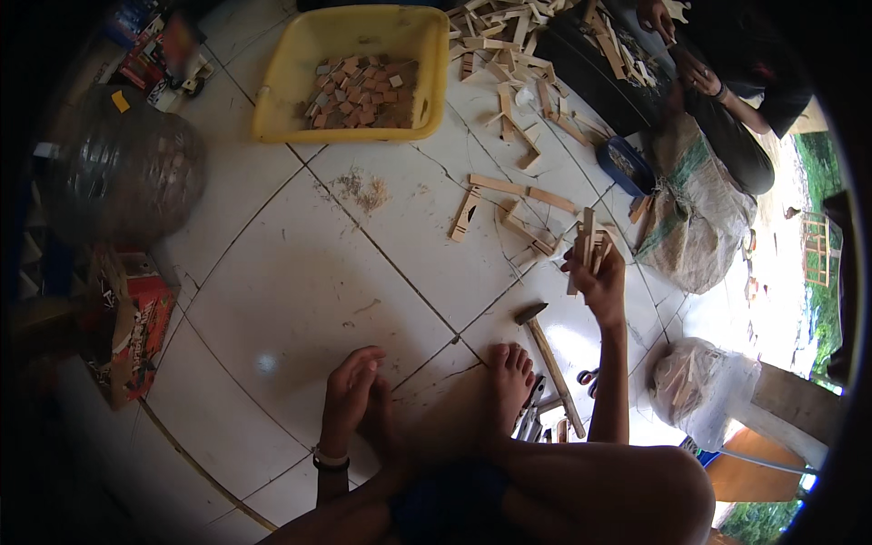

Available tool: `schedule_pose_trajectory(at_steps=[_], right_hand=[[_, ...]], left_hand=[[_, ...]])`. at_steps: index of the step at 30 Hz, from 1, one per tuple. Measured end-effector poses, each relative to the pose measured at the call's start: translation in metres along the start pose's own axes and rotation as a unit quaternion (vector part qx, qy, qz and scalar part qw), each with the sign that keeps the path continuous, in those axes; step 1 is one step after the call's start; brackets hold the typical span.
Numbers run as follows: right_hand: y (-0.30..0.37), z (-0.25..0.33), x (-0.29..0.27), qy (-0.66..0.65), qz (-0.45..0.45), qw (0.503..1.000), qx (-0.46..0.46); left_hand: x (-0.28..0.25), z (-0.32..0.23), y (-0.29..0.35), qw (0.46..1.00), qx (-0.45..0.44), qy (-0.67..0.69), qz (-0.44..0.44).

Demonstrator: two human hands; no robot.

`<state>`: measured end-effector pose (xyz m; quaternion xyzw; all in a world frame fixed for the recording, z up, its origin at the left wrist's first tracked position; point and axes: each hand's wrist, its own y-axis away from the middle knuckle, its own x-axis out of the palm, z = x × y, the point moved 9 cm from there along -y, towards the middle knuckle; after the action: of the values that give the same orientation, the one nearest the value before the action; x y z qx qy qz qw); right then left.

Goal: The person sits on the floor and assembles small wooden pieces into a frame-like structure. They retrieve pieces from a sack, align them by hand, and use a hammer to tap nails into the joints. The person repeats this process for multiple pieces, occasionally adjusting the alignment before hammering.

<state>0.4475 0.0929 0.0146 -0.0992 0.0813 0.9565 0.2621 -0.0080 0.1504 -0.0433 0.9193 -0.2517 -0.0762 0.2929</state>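
Note:
My right hand [601, 286] is raised to the right of centre, its fingers closed round a few light wooden pieces [586, 238], seemingly slotted strips. How they are joined I cannot tell. My left hand [348, 391] hovers low near my left foot, fingers loosely stretched, with nothing visible in it. Just beyond the right hand, several slotted wooden strips [495, 184] lie on the tiles, some joined at angles. A hammer [556, 368] with a wooden handle rests between my right foot [511, 377] and my right forearm.
At the back stands a yellow basin [354, 136] with small brown tiles [363, 91]. Beside it is a large heap of wooden pieces [509, 41]. Another person's hands [695, 73] work at far right, near a woven sack [699, 213] and a blue container [625, 166]. Scissors [589, 377] lie near my right forearm.

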Motion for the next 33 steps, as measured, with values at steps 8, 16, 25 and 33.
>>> schedule_pose_trajectory(at_steps=[8,16,25,33], right_hand=[[0.041,0.063,0.215,0.066,0.243,0.964,-0.079],[0.069,0.059,0.26,0.04,0.307,0.944,-0.117],[0.073,0.057,0.255,0.009,0.292,0.955,-0.043],[0.065,0.066,0.245,0.001,0.254,0.964,-0.085]], left_hand=[[0.03,-0.105,-0.027,0.978,0.194,0.032,0.064],[0.026,-0.157,-0.017,0.932,0.354,-0.07,0.014],[0.025,-0.135,-0.011,0.962,0.268,0.039,0.021],[0.025,-0.133,-0.008,0.965,0.252,0.069,0.016]])
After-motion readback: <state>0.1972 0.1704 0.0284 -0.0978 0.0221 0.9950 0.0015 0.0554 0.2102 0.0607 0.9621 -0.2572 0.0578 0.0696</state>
